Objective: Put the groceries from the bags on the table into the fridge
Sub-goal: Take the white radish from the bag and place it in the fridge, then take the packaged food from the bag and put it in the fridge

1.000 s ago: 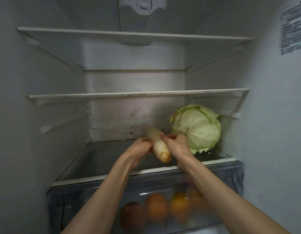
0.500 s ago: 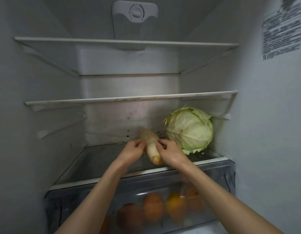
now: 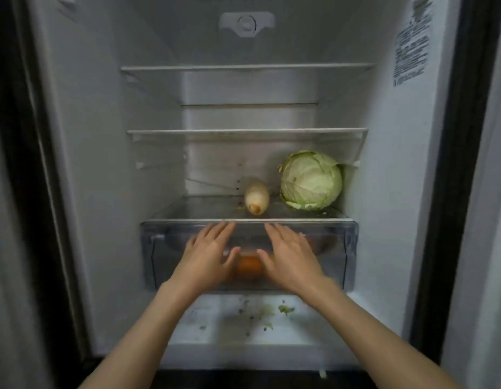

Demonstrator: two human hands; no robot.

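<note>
A white radish (image 3: 256,197) lies on the glass shelf (image 3: 204,209) above the crisper drawer, its cut end toward me. To its right on the same shelf sits a pale green cabbage (image 3: 311,179). My left hand (image 3: 208,255) and my right hand (image 3: 290,254) are both in front of the clear crisper drawer (image 3: 342,248), fingers straight and spread, holding nothing. Whether they touch the drawer front I cannot tell. An orange fruit (image 3: 249,266) shows through the drawer between my hands.
Two glass shelves (image 3: 243,131) higher up carry nothing. Green leaf scraps (image 3: 284,309) lie on the fridge floor below the drawer. The fridge's dark door frame (image 3: 451,164) stands at the right, and a label (image 3: 412,51) is on the right inner wall.
Both hands let go of the radish, which now lies on the shelf, and drew back down in front of the drawer. The view has pulled back from the fridge.
</note>
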